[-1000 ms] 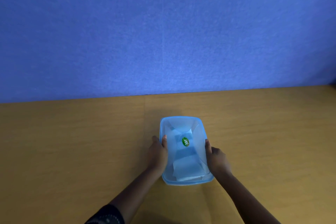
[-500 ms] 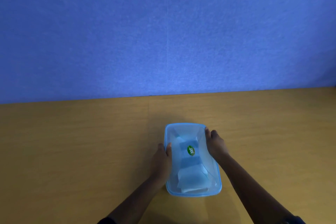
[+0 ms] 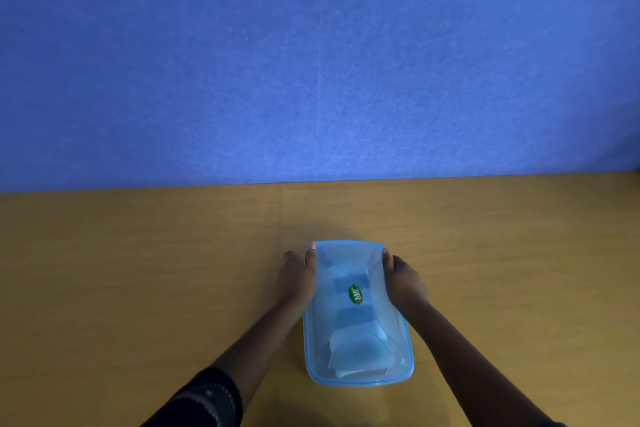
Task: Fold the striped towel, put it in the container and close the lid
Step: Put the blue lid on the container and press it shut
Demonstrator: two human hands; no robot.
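Observation:
A translucent blue container (image 3: 405, 340) stands on the wooden table, its long side running away from me. A see-through lid (image 3: 323, 322) with a green oval sticker (image 3: 354, 294) lies on top. Through the lid the folded towel (image 3: 360, 350) shows as a pale, blue-banded bundle inside. My left hand (image 3: 298, 274) presses on the lid's far left corner, thumb on the rim. On the far right corner rests my right hand (image 3: 403, 279), thumb on the rim too.
The wooden table (image 3: 138, 270) stretches left and right of the container. A blue wall (image 3: 311, 62) rises behind the table's far edge. My left sleeve (image 3: 204, 399) is dark and patterned.
Both hands have slid along the lid's long edges from the middle toward the far corners. The view has shifted, so the container sits lower and closer.

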